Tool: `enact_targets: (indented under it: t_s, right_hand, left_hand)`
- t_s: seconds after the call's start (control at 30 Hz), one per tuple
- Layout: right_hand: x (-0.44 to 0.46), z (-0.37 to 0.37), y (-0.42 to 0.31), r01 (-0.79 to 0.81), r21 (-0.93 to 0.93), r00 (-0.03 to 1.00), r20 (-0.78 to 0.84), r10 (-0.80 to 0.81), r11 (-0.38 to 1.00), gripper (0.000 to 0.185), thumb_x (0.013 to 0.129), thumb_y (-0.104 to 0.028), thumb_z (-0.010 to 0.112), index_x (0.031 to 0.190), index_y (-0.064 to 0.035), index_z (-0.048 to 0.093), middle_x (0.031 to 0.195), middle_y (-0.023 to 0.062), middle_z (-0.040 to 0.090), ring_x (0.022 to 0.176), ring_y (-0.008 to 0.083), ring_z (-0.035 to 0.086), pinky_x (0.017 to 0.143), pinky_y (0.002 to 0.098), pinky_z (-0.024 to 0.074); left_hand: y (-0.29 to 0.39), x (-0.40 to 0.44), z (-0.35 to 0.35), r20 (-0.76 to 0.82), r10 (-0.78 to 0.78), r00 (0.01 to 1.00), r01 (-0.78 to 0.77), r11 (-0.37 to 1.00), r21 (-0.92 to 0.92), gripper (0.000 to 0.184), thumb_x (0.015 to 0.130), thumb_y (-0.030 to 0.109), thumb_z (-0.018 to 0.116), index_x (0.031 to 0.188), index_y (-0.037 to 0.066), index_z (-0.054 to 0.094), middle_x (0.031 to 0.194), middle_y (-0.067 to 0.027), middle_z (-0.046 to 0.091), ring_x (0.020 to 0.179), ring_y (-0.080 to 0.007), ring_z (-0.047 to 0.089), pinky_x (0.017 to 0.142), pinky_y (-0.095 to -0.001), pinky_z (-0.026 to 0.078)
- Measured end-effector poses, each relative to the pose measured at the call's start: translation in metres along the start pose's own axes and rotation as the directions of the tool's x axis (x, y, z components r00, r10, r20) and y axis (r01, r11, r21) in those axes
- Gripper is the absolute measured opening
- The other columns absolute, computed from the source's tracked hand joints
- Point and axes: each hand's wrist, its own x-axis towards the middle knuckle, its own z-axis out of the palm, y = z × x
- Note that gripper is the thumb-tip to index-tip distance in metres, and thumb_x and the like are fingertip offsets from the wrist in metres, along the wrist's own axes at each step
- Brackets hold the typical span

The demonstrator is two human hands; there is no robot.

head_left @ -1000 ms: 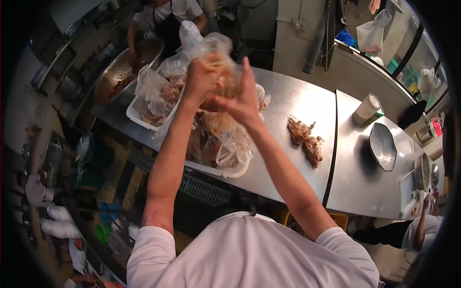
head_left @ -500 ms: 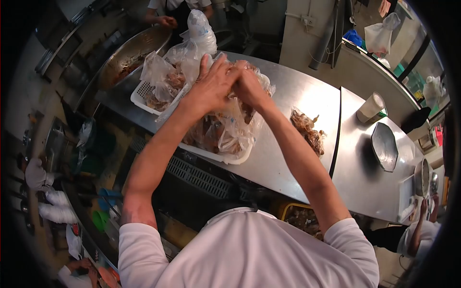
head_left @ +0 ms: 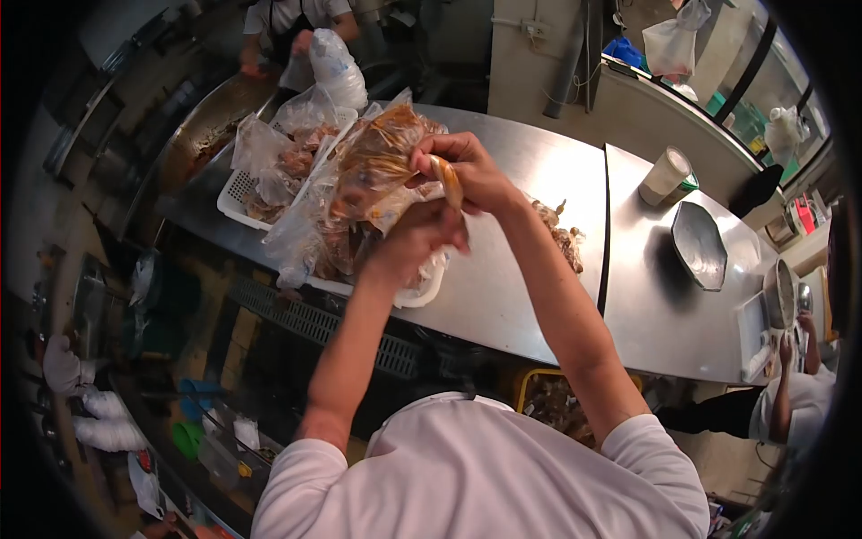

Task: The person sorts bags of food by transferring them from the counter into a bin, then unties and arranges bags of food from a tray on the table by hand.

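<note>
Two hands in the work, one bag between them. Right hand [head_left: 473, 171]: thumb and fingers pinching the twisted neck of the plastic bag [head_left: 373, 166]; exact finger contact partly covered by the knuckles. Left hand [head_left: 415, 241]: motion-blurred, fingers curled just beside the hanging end of that neck, cannot tell if they pinch it.

Bag sits at 9 to 10 o'clock of the grip, bulging, orange-brown inside; contents hard to name through the creased film. It's over the near white tray [head_left: 420, 296]; can't tell if it rests on the load there. That tray is at 6 to 7 o'clock, mostly hidden by bag, plastic and left hand.

White basket [head_left: 236, 199], one, perforated, at 9 o'clock, holding clear bags of pinkish pieces; bags overlap, no sure count. One wrapped white stack [head_left: 338, 74] at 11. One metal bowl [head_left: 235, 97] at 10, dim, food inside unclear.

Brown clump [head_left: 567, 241] at 4 on the metal table [head_left: 489, 310], partly behind right forearm; one piece or several, can't tell. Past the dark seam: one pale container [head_left: 666, 177] at 3, one dark dish [head_left: 699, 247] between 3 and 4. Yellow crate [head_left: 523, 388] at 5, partly covered by right arm.

Two co-workers clearly visible: one at 11 [head_left: 285, 20], head cut off, one at 4 [head_left: 795, 404].
</note>
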Motion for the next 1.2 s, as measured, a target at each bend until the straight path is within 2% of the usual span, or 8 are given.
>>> enact_targets:
  t_s: [0.1, 0.2, 0.27, 0.4, 0.73, 0.83, 0.93, 1.2]
  right_hand:
    - [-0.01, -0.013, 0.016, 0.024, -0.216, 0.997, -0.07, -0.04, 0.976, 0.02, 0.096, -0.02, 0.071, 0.1, -0.0002, 0.069, 0.094, 0.0008, 0.068, 0.09, 0.0072, 0.06, 0.081, 0.0244, 0.0497]
    - [-0.022, -0.019, 0.027, -0.099, -0.247, 0.936, -0.353, 0.005, 0.964, 0.015, 0.095, -0.01, 0.06, 0.101, 0.0009, 0.069, 0.094, 0.0076, 0.071, 0.087, 0.0139, 0.065, 0.079, 0.0287, 0.051]
    - [-0.038, -0.016, 0.029, -0.277, -0.561, 0.875, -0.483, -0.038, 0.78, 0.015, 0.094, -0.007, 0.059, 0.103, 0.001, 0.067, 0.094, 0.0053, 0.069, 0.089, 0.0102, 0.062, 0.08, 0.0272, 0.0504]
    - [-0.064, 0.001, 0.043, -0.144, -0.532, 0.759, -0.601, -0.253, 0.834, 0.017, 0.091, -0.006, 0.055, 0.103, 0.0038, 0.063, 0.098, 0.0115, 0.072, 0.087, 0.0145, 0.066, 0.077, 0.032, 0.054]
    - [-0.149, -0.028, 0.067, -0.217, -0.443, 0.682, -0.706, -0.189, 0.87, 0.019, 0.086, -0.007, 0.069, 0.103, 0.0018, 0.072, 0.084, 0.0086, 0.072, 0.078, 0.0125, 0.066, 0.071, 0.0273, 0.052]
    - [-0.18, -0.043, 0.06, -0.222, -0.337, 0.779, -0.625, -0.041, 0.915, 0.017, 0.088, -0.008, 0.071, 0.101, 0.0031, 0.071, 0.083, 0.0034, 0.068, 0.081, 0.0126, 0.064, 0.078, 0.0276, 0.0511]
    - [-0.198, -0.047, 0.053, -0.128, -0.097, 0.73, -0.683, 0.027, 0.987, 0.02, 0.092, -0.011, 0.072, 0.099, 0.0074, 0.07, 0.082, 0.0005, 0.066, 0.081, 0.0141, 0.064, 0.08, 0.0276, 0.0516]
    - [-0.214, 0.002, 0.063, -0.215, -0.63, 0.465, -0.738, -0.489, 0.746, 0.018, 0.081, 0.007, 0.07, 0.098, 0.0021, 0.068, 0.078, 0.0065, 0.069, 0.075, 0.0121, 0.064, 0.068, 0.0267, 0.0517]
  left_hand:
    - [0.008, 0.017, -0.067, -0.361, 0.268, 0.893, -0.254, 0.963, 0.088, 0.036, 0.102, 0.033, 0.059, 0.12, 0.002, 0.062, 0.085, -0.0033, 0.063, 0.082, -0.0141, 0.064, 0.079, -0.0313, 0.056]
    - [0.025, 0.024, -0.068, -0.301, 0.208, 0.931, -0.189, 0.978, 0.089, 0.033, 0.097, 0.018, 0.067, 0.126, 0.003, 0.061, 0.1, -0.0071, 0.069, 0.092, -0.0162, 0.068, 0.084, -0.0305, 0.056]
    - [0.027, 0.019, -0.033, -0.216, 0.338, 0.916, -0.016, 0.568, 0.823, 0.04, 0.091, 0.004, 0.071, 0.13, 0.003, 0.059, 0.112, -0.0081, 0.068, 0.096, -0.0153, 0.068, 0.086, -0.0277, 0.055]
    - [-0.002, 0.021, 0.024, -0.054, 0.588, 0.807, 0.016, 0.07, 0.997, 0.056, 0.076, 0.007, 0.078, 0.129, 0.01, 0.061, 0.093, -0.0094, 0.068, 0.093, -0.0267, 0.065, 0.084, -0.0423, 0.05]
    - [-0.08, 0.035, 0.045, -0.233, 0.621, 0.748, 0.064, 0.282, 0.957, 0.036, 0.07, 0.003, 0.074, 0.106, 0.004, 0.066, 0.082, -0.0078, 0.071, 0.086, -0.0263, 0.067, 0.084, -0.0399, 0.049]
    - [-0.101, 0.046, 0.032, -0.422, 0.391, 0.818, -0.08, 0.803, 0.59, 0.024, 0.071, -0.003, 0.073, 0.092, 0.002, 0.063, 0.079, -0.012, 0.065, 0.079, -0.0285, 0.065, 0.072, -0.0371, 0.053]
    - [-0.113, 0.05, 0.037, -0.041, 0.537, 0.843, -0.152, 0.311, 0.938, 0.018, 0.076, 0.001, 0.075, 0.089, 0.002, 0.063, 0.083, -0.0087, 0.063, 0.074, -0.0195, 0.065, 0.066, -0.0296, 0.052]
    - [-0.135, 0.054, 0.071, -0.196, 0.378, 0.905, -0.061, 0.571, 0.819, 0.011, 0.081, 0.006, 0.072, 0.082, -0.001, 0.065, 0.073, -0.017, 0.063, 0.064, -0.0288, 0.064, 0.059, -0.0387, 0.048]
